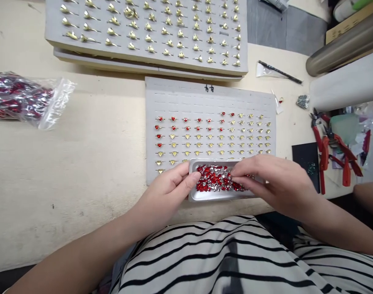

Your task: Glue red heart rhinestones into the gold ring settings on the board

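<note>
My left hand (175,183) grips the left end of a small silver tray (194,197), its thumb over the rim. Red heart-shaped stones (215,177) with silvery backs lie heaped inside. Over the tray's right part, my right hand (272,183) has thumb and forefinger pinched among the stones; whatever is between the fingertips is too small to make out. Beyond the tray lies a grey foam ring board (211,100) with rows of gold rings (210,145). Some rings at its upper left and middle carry red stones (173,119); the others show bare settings. The tray hides the board's near edge.
A larger stack of foam boards (149,65) full of gold rings stands at the back. At left lies a clear bag (23,98) of red stones. Red-handled pliers (342,151), a black pad (305,163), a black pen-like stick (280,72) and rolls (345,45) occupy the right.
</note>
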Available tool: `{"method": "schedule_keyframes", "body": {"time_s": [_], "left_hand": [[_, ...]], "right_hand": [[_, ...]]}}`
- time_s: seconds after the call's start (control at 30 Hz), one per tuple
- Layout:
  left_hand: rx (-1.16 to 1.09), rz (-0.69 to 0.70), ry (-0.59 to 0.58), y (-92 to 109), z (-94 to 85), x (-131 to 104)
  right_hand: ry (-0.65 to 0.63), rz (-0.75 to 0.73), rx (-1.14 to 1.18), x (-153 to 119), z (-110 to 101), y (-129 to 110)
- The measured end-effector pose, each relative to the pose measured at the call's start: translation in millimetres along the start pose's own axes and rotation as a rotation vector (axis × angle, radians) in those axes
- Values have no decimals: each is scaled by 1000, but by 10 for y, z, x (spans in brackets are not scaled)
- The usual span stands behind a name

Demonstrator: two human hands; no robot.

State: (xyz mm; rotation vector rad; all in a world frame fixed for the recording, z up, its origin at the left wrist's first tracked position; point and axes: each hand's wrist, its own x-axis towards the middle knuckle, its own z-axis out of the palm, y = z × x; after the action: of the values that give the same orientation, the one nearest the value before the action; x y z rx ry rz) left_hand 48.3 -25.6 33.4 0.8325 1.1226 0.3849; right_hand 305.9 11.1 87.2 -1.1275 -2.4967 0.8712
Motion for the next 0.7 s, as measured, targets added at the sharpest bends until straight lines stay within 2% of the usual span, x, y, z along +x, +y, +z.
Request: {"method": "schedule_keyframes", "body": {"time_s": [0.1, 0.17, 0.23, 0.33, 0.5, 0.7], "left_hand": [[-12, -1, -22, -2, -9, -10], [-13, 9, -29, 3, -10, -11], [-11, 13, -31, 9, -5, -3], [-52, 17, -50, 18, 10, 20], [-78, 47, -67, 20, 10, 19], [-78, 31, -53, -10, -6, 3]], "right_hand": [[84, 309, 391, -20, -28, 5], [92, 448, 698, -15, -34, 17], [53, 511, 925, -2, -26, 39], [21, 551, 1102, 13, -4, 86], [40, 506, 1143, 3, 7, 121], [138, 417, 902, -46, 21, 40]]}}
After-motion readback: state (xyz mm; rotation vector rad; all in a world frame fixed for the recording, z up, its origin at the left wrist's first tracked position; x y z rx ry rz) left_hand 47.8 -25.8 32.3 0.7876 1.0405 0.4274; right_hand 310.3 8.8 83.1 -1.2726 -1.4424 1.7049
